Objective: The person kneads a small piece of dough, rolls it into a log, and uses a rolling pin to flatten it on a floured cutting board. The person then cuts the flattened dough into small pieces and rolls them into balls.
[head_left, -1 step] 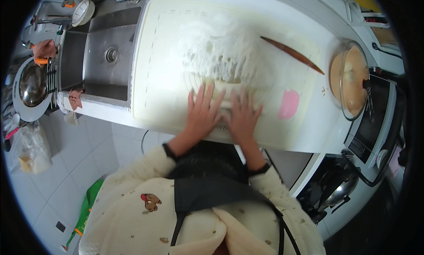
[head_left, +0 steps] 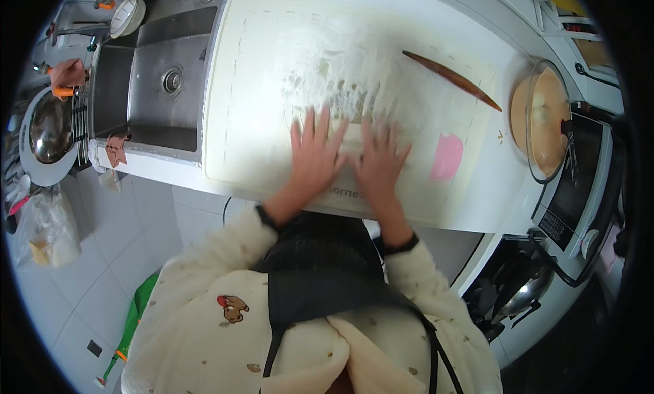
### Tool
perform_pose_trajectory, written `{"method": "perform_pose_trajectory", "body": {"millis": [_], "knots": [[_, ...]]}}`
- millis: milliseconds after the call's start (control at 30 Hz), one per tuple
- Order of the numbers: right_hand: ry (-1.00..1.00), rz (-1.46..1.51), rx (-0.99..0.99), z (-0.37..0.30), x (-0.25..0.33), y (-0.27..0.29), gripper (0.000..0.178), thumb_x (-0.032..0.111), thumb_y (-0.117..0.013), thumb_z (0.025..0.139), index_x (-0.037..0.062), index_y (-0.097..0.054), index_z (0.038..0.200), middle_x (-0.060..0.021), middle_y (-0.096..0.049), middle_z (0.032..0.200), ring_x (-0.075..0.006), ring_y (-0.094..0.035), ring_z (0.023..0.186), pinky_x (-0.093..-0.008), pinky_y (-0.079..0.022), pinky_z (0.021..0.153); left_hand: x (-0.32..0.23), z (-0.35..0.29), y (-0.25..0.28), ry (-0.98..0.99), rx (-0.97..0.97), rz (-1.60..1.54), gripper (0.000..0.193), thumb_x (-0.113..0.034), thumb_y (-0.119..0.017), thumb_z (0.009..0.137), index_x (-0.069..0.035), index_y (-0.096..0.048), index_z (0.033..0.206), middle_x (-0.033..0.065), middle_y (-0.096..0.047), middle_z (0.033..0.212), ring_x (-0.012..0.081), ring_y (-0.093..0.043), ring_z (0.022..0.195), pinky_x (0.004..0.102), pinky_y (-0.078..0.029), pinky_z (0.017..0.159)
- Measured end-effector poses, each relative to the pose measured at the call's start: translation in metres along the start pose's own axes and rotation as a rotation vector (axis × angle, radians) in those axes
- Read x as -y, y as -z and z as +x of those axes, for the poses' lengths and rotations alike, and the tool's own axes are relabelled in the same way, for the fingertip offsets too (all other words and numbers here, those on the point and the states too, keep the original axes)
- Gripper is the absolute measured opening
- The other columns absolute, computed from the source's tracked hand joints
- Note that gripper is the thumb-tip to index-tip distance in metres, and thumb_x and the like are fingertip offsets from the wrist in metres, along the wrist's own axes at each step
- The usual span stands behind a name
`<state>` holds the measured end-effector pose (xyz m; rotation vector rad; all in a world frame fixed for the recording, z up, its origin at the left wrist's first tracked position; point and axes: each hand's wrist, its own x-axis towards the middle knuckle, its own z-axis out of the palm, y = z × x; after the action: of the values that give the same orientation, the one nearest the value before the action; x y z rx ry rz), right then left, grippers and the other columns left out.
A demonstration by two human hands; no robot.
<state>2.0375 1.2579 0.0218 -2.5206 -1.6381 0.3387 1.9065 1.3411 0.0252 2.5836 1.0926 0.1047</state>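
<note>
My left hand (head_left: pixel 315 152) and my right hand (head_left: pixel 378 161) lie palm down side by side, fingers stretched out, on a pale mat (head_left: pixel 238 155). A pale strip that looks like dough (head_left: pixel 352 132) shows between the hands and runs beneath their fingers, which hide most of it. White flour (head_left: pixel 327 70) with finger streaks covers the mat beyond my fingertips. To the right of my right hand lies a pink dough scraper (head_left: pixel 447 157). Farther up, a slim brown rolling pin (head_left: pixel 453 79) with tapered ends rests slantwise. Neither hand touches these two tools.
A steel sink (head_left: pixel 163 111) adjoins the mat on the left, with a white bowl (head_left: pixel 128 17) at its far edge. At the right stand a round tan bowl with a glass rim (head_left: pixel 524 125) and a white-framed appliance (head_left: pixel 579 189). Pans (head_left: pixel 521 295) sit below it.
Both hands have slid forward on the mat, away from my body, with fingers still stretched out. More of the mat's near edge shows. The rolling pin and scraper stay put.
</note>
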Motion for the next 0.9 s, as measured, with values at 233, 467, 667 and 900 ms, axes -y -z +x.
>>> {"method": "perform_pose_trajectory", "body": {"millis": [233,467,667,900], "knots": [[0.014,-0.058,-0.048,-0.022,-0.019,-0.008,0.084,0.058,-0.065,0.083,0.0142,-0.041,0.151,-0.0171,-0.033,0.158,-0.0382,-0.029,0.145,-0.0733,-0.018,0.108,0.017,0.004,-0.011,-0.115,0.077,-0.077,0.07,-0.041,-0.065,0.089,-0.017,-0.041,0.151,0.0234,-0.027,0.159,0.0468,-0.025,0.144,0.0663,-0.02,0.11],[-0.01,-0.045,-0.126,0.049,-0.047,-0.001,0.089,0.054,-0.068,0.082,0.0128,-0.035,0.154,-0.0158,-0.031,0.16,-0.0388,-0.026,0.147,-0.0741,-0.017,0.108,0.005,0.045,-0.002,-0.001,-0.096,0.017,0.077,-0.046,-0.068,0.085,-0.016,-0.041,0.151,0.0231,-0.028,0.159,0.0442,-0.022,0.147,0.0657,-0.02,0.112],[-0.07,0.042,0.076,-0.053,-0.035,0.001,0.088,0.05,-0.067,0.084,0.0117,-0.032,0.155,-0.0165,-0.028,0.161,-0.038,-0.024,0.148,-0.0732,-0.014,0.11,0.005,-0.022,-0.005,-0.014,0.051,-0.083,0.081,-0.048,-0.065,0.087,-0.008,-0.037,0.152,0.0236,-0.027,0.159,0.043,-0.023,0.147,0.0667,-0.017,0.112],[-0.057,-0.048,-0.15,0.038,-0.055,0.001,0.09,0.05,-0.066,0.085,0.0078,-0.029,0.155,-0.0174,-0.031,0.159,-0.0376,-0.024,0.148,-0.0719,-0.016,0.11,0.007,0.047,-0.006,0.01,-0.141,-0.013,0.08,-0.045,-0.064,0.088,0.0,-0.037,0.15,0.0228,-0.029,0.158,0.0419,-0.026,0.146,0.0649,-0.018,0.112]]}}
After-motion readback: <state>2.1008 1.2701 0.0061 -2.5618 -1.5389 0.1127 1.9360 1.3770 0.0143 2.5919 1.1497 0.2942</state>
